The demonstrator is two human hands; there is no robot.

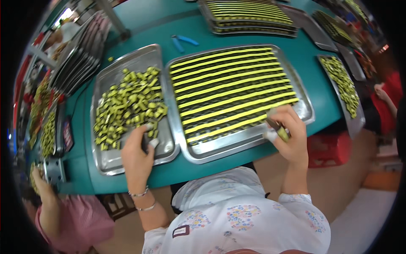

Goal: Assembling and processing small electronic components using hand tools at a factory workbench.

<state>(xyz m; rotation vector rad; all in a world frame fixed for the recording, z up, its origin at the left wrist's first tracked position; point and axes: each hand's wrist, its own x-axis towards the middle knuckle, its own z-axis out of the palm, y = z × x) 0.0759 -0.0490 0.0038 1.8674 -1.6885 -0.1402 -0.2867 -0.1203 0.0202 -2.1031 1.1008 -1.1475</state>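
Note:
At the left tray [114, 164], my left hand [137, 154] reaches over the near edge of a loose heap of small yellow-and-black blocks [131, 99]. Its fingers curl around something dark, too hidden to name. My right hand [292, 133] is closed on small yellow-and-black blocks [283, 134] above the near right corner of the other metal tray [211, 156]. In that tray, matching blocks stand in long straight rows [228, 89], their yellow sides forming stripes. White coverings show on some fingertips of both hands.
Blue-handled pliers [184, 41] lie behind the trays on the green table [144, 25]. Stacked filled trays [249, 19] stand at the back, empty-looking trays [80, 53] at left. Another tray of blocks [340, 80] sits right, by a red stool [327, 151]. Co-workers' arms [48, 207] show at both sides.

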